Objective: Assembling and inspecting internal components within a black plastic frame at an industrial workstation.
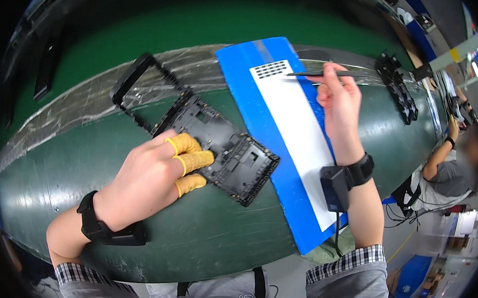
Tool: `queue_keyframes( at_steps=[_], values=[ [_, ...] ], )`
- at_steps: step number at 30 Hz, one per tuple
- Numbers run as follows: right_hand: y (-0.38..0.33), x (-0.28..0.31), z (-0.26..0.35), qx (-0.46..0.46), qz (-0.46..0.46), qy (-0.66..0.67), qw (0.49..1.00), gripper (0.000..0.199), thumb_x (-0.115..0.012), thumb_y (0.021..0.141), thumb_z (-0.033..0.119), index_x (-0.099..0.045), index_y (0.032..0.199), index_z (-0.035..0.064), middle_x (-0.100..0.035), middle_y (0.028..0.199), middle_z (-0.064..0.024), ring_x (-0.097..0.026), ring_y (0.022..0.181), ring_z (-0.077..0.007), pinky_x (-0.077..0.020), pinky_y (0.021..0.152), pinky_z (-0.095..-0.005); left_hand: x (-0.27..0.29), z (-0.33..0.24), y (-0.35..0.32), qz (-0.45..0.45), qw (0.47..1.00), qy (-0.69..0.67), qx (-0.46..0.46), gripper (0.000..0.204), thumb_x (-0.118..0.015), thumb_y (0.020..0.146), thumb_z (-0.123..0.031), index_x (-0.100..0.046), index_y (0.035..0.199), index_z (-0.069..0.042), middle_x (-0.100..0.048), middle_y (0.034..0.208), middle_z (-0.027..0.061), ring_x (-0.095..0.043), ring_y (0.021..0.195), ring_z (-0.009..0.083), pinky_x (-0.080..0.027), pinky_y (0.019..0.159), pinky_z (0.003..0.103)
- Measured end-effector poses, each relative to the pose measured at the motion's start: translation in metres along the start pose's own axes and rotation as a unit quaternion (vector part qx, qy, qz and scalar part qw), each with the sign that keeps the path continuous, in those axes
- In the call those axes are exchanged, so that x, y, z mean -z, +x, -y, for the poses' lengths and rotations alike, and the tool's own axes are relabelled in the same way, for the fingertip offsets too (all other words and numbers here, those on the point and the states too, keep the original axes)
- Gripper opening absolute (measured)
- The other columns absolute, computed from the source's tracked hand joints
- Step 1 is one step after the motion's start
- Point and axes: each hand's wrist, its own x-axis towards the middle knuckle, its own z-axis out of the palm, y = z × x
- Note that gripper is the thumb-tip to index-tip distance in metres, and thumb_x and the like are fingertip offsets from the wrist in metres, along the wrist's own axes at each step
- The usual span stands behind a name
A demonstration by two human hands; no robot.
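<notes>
My left hand [152, 168], with yellow finger cots on several fingers, grips the near left side of a black plastic housing [218, 133]. The housing lies tilted on the bench, with its ribbed inner side up and a looped black handle [130, 80] at its far left end. Black tweezers [344, 74] are pinched in my right hand [339, 98], which is bare. Their tip points left, at the edge of a block of small black stickers [271, 69] on a white backing sheet [301, 137]. Under the sheet is a blue board [243, 83].
Black plastic parts [397, 88] sit at the bench's far right. Clear film covers a strip [58, 120] along the far side of the green bench [210, 241], beside a green belt surface [203, 24]. Another person [453, 175] works at the right.
</notes>
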Motion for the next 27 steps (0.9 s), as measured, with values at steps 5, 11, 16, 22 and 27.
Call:
queue_keyframes(
  at_steps=[5,11,16,22,27],
  values=[
    [-0.001,0.000,0.001,0.010,0.007,-0.051,0.999,0.013,-0.053,0.076,0.014,-0.050,0.082,0.0022,-0.058,0.063,-0.0087,-0.040,0.043,-0.0027,-0.0292,0.038,-0.0142,0.000,-0.007,0.000,0.010,0.999,0.042,-0.002,0.029,-0.066,0.052,-0.006,-0.059,0.080,-0.003,-0.053,0.075,0.0072,-0.049,0.065,0.0224,-0.042,0.057,0.029],
    [0.002,0.002,-0.001,0.035,-0.042,-0.019,0.998,0.011,-0.052,0.076,0.011,-0.049,0.082,0.0027,-0.058,0.063,-0.0084,-0.040,0.043,-0.0028,-0.0299,0.038,-0.0147,0.002,-0.007,-0.002,0.005,0.998,0.050,-0.026,0.027,-0.065,0.053,-0.005,-0.059,0.080,-0.003,-0.053,0.075,0.0071,-0.049,0.064,0.0217,-0.042,0.056,0.029],
    [0.005,0.002,-0.004,0.024,-0.035,-0.013,0.999,0.011,-0.052,0.076,0.010,-0.048,0.084,0.0023,-0.058,0.064,-0.0089,-0.041,0.043,-0.0036,-0.0307,0.038,-0.0153,0.007,-0.011,-0.002,0.035,0.990,0.120,-0.060,0.035,-0.061,0.055,-0.001,-0.055,0.089,-0.005,-0.052,0.083,0.0073,-0.048,0.071,0.0218,-0.038,0.070,0.032],
    [0.006,0.002,-0.005,0.005,-0.023,-0.020,1.000,0.011,-0.051,0.076,0.010,-0.048,0.083,0.0023,-0.058,0.065,-0.0101,-0.041,0.043,-0.0041,-0.0308,0.038,-0.0160,0.006,-0.024,-0.002,0.098,0.969,0.166,-0.157,0.033,-0.053,0.059,-0.002,-0.053,0.092,-0.003,-0.051,0.089,0.0077,-0.047,0.075,0.0214,-0.036,0.075,0.033],
    [0.002,0.000,0.001,0.021,-0.029,0.021,0.999,0.010,-0.051,0.077,0.010,-0.048,0.082,0.0021,-0.058,0.065,-0.0120,-0.040,0.042,-0.0041,-0.0297,0.038,-0.0168,-0.001,-0.027,-0.007,0.073,0.970,0.171,-0.157,0.028,-0.053,0.060,-0.003,-0.055,0.088,-0.003,-0.052,0.086,0.0072,-0.048,0.074,0.0207,-0.037,0.074,0.032]
  ],
)
